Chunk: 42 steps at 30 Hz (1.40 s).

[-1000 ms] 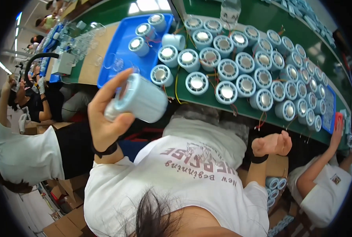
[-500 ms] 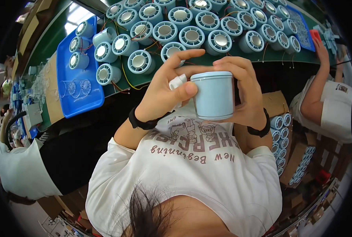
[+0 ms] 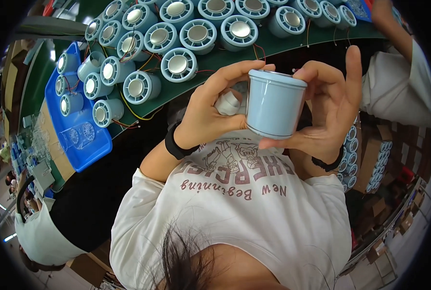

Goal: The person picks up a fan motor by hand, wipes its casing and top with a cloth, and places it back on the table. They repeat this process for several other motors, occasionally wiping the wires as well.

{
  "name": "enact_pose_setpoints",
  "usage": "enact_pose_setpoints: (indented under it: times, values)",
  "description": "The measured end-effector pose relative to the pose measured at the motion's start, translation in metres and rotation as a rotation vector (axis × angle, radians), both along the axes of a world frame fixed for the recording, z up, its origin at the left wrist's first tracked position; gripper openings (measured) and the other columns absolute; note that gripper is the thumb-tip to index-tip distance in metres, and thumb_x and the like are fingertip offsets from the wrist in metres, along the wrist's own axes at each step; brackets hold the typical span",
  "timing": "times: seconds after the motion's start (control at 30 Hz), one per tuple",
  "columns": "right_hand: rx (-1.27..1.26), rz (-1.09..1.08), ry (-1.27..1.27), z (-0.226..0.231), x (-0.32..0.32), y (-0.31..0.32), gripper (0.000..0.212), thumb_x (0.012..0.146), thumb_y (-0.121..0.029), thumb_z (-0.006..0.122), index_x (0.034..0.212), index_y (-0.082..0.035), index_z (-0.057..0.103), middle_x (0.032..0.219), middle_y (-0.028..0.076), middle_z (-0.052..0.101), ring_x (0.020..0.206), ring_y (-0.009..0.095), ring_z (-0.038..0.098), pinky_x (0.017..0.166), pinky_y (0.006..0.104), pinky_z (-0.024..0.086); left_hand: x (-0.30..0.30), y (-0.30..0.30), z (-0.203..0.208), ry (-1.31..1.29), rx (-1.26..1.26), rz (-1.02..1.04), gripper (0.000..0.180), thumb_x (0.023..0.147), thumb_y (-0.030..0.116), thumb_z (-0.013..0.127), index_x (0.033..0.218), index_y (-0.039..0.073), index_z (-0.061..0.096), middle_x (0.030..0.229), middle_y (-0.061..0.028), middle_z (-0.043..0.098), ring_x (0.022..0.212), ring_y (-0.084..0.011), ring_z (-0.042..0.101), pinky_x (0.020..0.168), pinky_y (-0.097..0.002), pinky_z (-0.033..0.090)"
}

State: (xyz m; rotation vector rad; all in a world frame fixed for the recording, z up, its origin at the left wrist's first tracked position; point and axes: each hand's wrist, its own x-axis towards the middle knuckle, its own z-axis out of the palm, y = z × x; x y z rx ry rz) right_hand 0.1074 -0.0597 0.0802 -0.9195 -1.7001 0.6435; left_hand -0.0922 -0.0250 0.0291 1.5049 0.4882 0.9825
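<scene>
Between my hands is a light-blue cylindrical housing (image 3: 274, 104) with a wider rim at its top, tilted slightly. My left hand (image 3: 210, 108) presses against its left side, fingers at the rim and thumb low on the wall. A small white piece (image 3: 228, 102), its kind unclear, is tucked in that same hand. On the other side, my right hand (image 3: 334, 106) grips the housing with the thumb under its bottom edge and a bent finger at the top rim; another finger points up. What lies inside the housing is hidden.
Many similar blue housings with silver discs and thin wires (image 3: 198, 34) crowd the green bench (image 3: 215, 77). A blue tray (image 3: 87, 157) with housings and clear plastic parts lies left. Co-workers sit at left (image 3: 46, 234) and right (image 3: 389, 87). Boxed blue cylinders (image 3: 351, 162) stand lower right.
My view has turned, so the bench shifts up and left. The housing has tilted. My left index finger has come in to the rim; a right finger has lifted upward.
</scene>
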Motion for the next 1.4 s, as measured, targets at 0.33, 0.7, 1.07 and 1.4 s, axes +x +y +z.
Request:
enact_pose_setpoints:
  times: [0.33, 0.7, 1.07, 1.4]
  values:
    - [0.074, 0.0, -0.157, 0.001, 0.011, -0.003, 0.148, 0.04, -0.032, 0.097, 0.151, -0.003, 0.005, 0.112, 0.015, 0.057, 0.088, 0.016, 0.058, 0.075, 0.0247, 0.048, 0.013, -0.003, 0.005, 0.035, -0.129, -0.019, 0.074, 0.07, -0.003, 0.076, 0.137, 0.002, 0.043, 0.136, -0.0118, 0.048, 0.115, -0.0222, 0.056, 0.099, -0.0351, 0.045]
    - [-0.181, 0.085, 0.169, -0.032, 0.007, -0.002, 0.112, 0.063, -0.009, 0.087, 0.15, -0.003, 0.016, 0.132, 0.016, 0.053, 0.116, 0.025, 0.056, 0.097, 0.0355, 0.046, 0.002, 0.003, 0.021, -0.001, 0.205, 0.093, 0.105, 0.061, -0.001, 0.084, 0.147, 0.005, 0.025, 0.131, -0.0241, 0.047, 0.118, -0.0273, 0.053, 0.086, -0.0359, 0.053]
    - [-0.627, 0.385, 0.339, -0.04, 0.036, -0.029, 0.09, 0.064, -0.022, 0.089, 0.137, 0.0, 0.041, 0.134, 0.017, 0.05, 0.121, 0.021, 0.052, 0.098, 0.0319, 0.045, 0.007, 0.006, 0.023, 0.136, 0.751, -0.161, 0.062, 0.077, 0.014, 0.073, 0.133, 0.03, 0.053, 0.114, -0.01, 0.062, 0.064, -0.0171, 0.054, 0.052, -0.0206, 0.044]
    - [-0.802, -0.726, 0.136, -0.059, 0.082, -0.16, 0.064, 0.071, -0.022, 0.083, 0.124, 0.001, 0.054, 0.11, 0.009, 0.059, 0.096, 0.015, 0.058, 0.081, 0.0291, 0.048, 0.054, -0.002, 0.006, 0.137, 0.883, -0.517, 0.031, 0.073, 0.002, 0.075, 0.1, 0.018, 0.072, 0.116, -0.0156, 0.064, 0.059, -0.0167, 0.057, 0.05, -0.0261, 0.044]
